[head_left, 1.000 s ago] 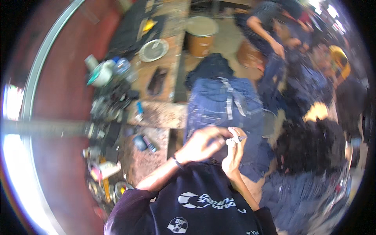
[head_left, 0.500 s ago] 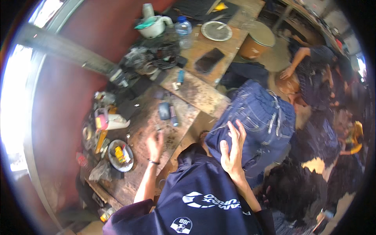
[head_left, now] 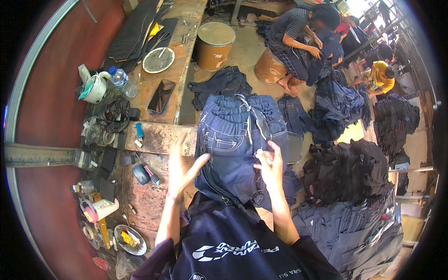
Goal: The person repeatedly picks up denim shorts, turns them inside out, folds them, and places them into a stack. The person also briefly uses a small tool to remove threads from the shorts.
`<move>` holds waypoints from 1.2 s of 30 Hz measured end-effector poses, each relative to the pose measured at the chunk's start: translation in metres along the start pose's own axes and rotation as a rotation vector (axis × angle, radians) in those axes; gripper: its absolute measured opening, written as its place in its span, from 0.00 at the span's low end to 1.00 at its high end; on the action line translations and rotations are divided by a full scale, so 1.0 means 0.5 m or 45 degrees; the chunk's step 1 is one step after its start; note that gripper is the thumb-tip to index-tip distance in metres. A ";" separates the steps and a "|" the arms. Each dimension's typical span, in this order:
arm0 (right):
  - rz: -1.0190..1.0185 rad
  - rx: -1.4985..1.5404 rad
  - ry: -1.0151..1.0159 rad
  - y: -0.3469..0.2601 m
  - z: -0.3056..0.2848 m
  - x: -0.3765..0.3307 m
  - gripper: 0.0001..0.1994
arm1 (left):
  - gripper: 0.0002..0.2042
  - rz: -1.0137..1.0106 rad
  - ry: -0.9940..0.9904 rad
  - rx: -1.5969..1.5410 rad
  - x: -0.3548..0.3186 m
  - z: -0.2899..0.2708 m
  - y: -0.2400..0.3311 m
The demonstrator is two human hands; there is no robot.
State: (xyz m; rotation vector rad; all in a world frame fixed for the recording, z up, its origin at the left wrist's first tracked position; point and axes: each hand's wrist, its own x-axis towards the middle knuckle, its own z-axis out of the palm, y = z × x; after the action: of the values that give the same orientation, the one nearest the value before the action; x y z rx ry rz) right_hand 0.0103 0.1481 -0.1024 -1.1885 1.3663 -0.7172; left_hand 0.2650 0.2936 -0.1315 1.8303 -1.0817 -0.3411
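Note:
Folded blue jeans (head_left: 233,135) with a gathered elastic waist, pale stitching and a whitish drawstring (head_left: 250,119) lie in front of me. At their left edge my left hand (head_left: 181,170) is held up, thumb and fingers apart, with nothing in it. My right hand (head_left: 270,165) is over the right side of the jeans, below the drawstring's ends. Its thumb and fingertips are drawn together; what they pinch, if anything, is too small to make out.
On the wooden bench (head_left: 158,140) at left are a phone (head_left: 161,96), a round plate (head_left: 158,60), a black mouse-shaped object (head_left: 140,174) and a water bottle (head_left: 117,76). Dark cloth piles (head_left: 347,170) stand at right. A person (head_left: 294,39) sits beyond on a drum (head_left: 269,67).
The view has swung right, bringing the jeans to the middle. My left hand has gone from over the bench to the jeans' left edge. My right hand's spread fingers have drawn together.

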 end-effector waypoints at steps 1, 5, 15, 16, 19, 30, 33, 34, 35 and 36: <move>0.004 -0.010 -0.018 0.007 0.001 0.009 0.36 | 0.58 -0.003 -0.113 -0.052 0.053 0.041 0.026; 0.046 0.082 -0.088 0.022 -0.010 0.027 0.41 | 0.60 -0.168 -0.151 0.121 0.184 0.114 0.085; 0.300 0.722 -0.449 0.016 -0.078 0.026 0.56 | 0.35 0.438 -0.283 0.176 0.010 0.151 0.262; 0.447 0.760 -0.385 0.008 -0.092 0.027 0.58 | 0.33 0.671 -0.423 0.100 -0.011 0.153 0.286; 0.193 0.843 -0.464 -0.031 -0.201 -0.024 0.55 | 0.24 0.815 -0.542 0.027 -0.054 0.171 0.362; -0.017 1.056 0.306 -0.156 -0.561 -0.257 0.25 | 0.34 0.888 -1.314 -0.772 -0.140 0.400 0.701; -0.317 0.940 0.325 -0.202 -0.635 -0.263 0.29 | 0.50 0.616 -1.350 -1.317 -0.097 0.476 0.767; -0.414 0.876 0.312 -0.221 -0.662 -0.257 0.30 | 0.56 0.458 -1.412 -1.347 -0.084 0.488 0.779; -0.494 0.801 0.280 -0.238 -0.682 -0.246 0.32 | 0.62 0.148 -1.531 -1.552 -0.072 0.501 0.788; -0.541 0.696 0.228 -0.255 -0.702 -0.227 0.33 | 0.64 0.080 -1.548 -1.592 -0.055 0.515 0.783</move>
State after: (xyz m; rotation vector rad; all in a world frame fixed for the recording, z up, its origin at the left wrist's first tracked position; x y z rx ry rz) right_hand -0.3113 0.1394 0.1181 -0.9867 0.9630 -1.4252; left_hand -0.1199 0.1021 0.0575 0.3267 -1.1734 -1.7506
